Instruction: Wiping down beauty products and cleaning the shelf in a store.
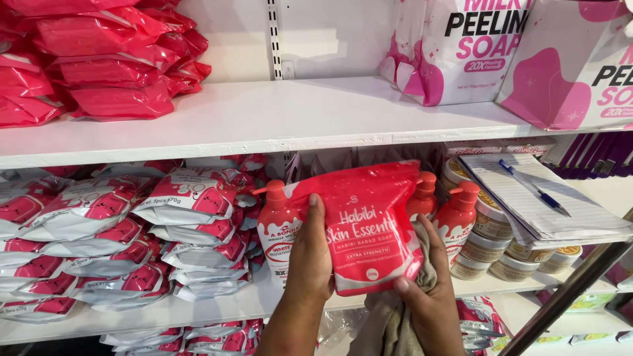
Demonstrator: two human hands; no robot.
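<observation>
The left hand grips the red soap pouch by its left edge, thumb laid up the front; the right hand closes on the pouch's lower right corner while also bunching a grey-brown cloth against its palm; the pouch is held upright in the air in front of the middle shelf, its face red with white lettering and a white band along the bottom.

Just behind the pouch stand red pump bottles with white labels, one showing to its left and two to its right; further left of the pouch, stacks of silver-and-red flat packets fill the same white shelf; right of the pouch are short round jars with gold-toned lids, piled in a column; beyond them a lined notepad lies tilted with a blue pen on it.

Above the pouch runs the upper shelf, a white board against a white wall with a slotted metal upright; up and to the left of the pouch, glossy red packets are heaped on it; up and to the right, large white-and-pink bags stand side by side; below the pouch, more silver-and-red packets sit on a lower shelf.
</observation>
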